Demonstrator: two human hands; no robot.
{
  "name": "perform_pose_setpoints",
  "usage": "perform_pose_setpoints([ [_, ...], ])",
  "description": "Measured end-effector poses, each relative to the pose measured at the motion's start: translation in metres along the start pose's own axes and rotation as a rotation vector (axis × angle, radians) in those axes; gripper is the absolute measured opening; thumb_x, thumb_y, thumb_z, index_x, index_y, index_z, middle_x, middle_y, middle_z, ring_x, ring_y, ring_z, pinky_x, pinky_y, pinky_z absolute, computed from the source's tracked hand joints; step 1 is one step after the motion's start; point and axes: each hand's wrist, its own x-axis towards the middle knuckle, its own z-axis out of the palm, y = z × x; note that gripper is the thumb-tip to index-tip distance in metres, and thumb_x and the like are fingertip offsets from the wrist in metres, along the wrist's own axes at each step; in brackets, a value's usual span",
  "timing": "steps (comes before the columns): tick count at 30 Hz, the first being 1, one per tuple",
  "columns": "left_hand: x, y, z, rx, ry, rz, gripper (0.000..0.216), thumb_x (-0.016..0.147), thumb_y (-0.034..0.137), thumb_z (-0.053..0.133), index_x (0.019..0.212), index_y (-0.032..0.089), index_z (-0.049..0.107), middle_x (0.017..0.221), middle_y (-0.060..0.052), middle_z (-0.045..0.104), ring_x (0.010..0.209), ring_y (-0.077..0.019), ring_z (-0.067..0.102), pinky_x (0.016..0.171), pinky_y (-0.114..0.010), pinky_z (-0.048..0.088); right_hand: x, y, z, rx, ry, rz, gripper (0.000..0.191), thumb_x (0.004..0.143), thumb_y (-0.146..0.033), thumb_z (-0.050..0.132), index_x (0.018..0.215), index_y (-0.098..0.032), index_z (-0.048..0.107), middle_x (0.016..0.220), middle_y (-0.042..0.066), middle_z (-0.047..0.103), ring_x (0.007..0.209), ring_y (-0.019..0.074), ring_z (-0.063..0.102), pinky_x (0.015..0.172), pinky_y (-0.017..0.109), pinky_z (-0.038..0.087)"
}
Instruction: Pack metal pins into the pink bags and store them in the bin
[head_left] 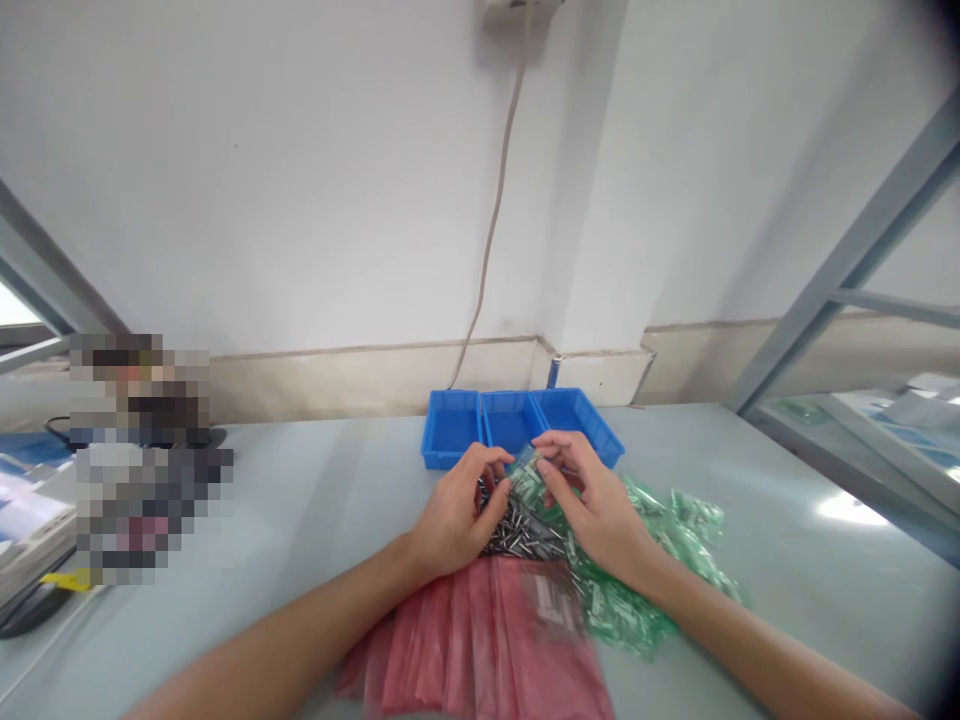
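Note:
My left hand (pixel 455 510) and my right hand (pixel 592 505) meet over a heap of small dark metal parts (pixel 517 530) on the table. Both pinch the same small green plastic bag (pixel 525 468), fingers curled on it from either side. Beneath and to the right of my right hand lies a pile of green bags (pixel 660 540). A stack of pink plastic bags (pixel 487 650) lies in front of me between my forearms.
Three blue bins (pixel 450 430) stand in a row just behind my hands, near the wall. A cable (pixel 491 230) hangs down the wall. Blurred-out items and papers sit at the left. A metal frame (pixel 847 270) rises at the right.

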Motion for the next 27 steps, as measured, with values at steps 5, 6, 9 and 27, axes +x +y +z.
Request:
perform_pose_setpoints([
  [5, -0.0003, 0.0001, 0.0002, 0.004, -0.001, 0.001, 0.026, 0.108, 0.024, 0.053, 0.134, 0.023, 0.055, 0.105, -0.004, 0.059, 0.083, -0.0154, 0.059, 0.072, -0.027, 0.048, -0.0014, -0.0022, 0.0001, -0.032, 0.011, 0.005, 0.023, 0.110, -0.041, 0.052, 0.130, -0.030, 0.055, 0.102, 0.004, 0.067, 0.074, 0.0186, 0.065, 0.070, 0.036, 0.057],
  [6, -0.0004, 0.0000, 0.0002, 0.002, 0.001, 0.002, 0.026, 0.108, 0.024, 0.053, 0.135, 0.023, 0.055, 0.105, -0.004, 0.059, 0.083, -0.0153, 0.059, 0.072, -0.027, 0.048, -0.0017, -0.0024, 0.0005, -0.023, 0.014, 0.004, 0.023, 0.110, -0.041, 0.053, 0.131, -0.030, 0.055, 0.104, 0.004, 0.067, 0.074, 0.0185, 0.065, 0.070, 0.036, 0.058],
  [9, -0.0008, -0.0007, 0.0003, -0.001, 0.005, 0.011, 0.027, 0.108, 0.024, 0.053, 0.135, 0.023, 0.055, 0.106, -0.004, 0.060, 0.083, -0.0154, 0.059, 0.072, -0.027, 0.048, -0.0020, -0.0020, 0.0023, 0.024, 0.031, 0.003, 0.027, 0.110, -0.041, 0.053, 0.134, -0.031, 0.052, 0.107, 0.005, 0.067, 0.073, 0.0184, 0.065, 0.069, 0.036, 0.059],
  [27, 0.0028, -0.0014, -0.0022, 0.009, 0.012, 0.119, 0.030, 0.106, 0.009, 0.043, 0.129, 0.021, 0.059, 0.115, -0.009, 0.064, 0.106, -0.0215, 0.061, 0.096, -0.035, 0.049, -0.0008, -0.0017, 0.0023, -0.043, 0.061, -0.005, 0.021, 0.109, -0.040, 0.055, 0.127, -0.030, 0.058, 0.106, 0.004, 0.067, 0.088, 0.0215, 0.069, 0.080, 0.037, 0.058],
])
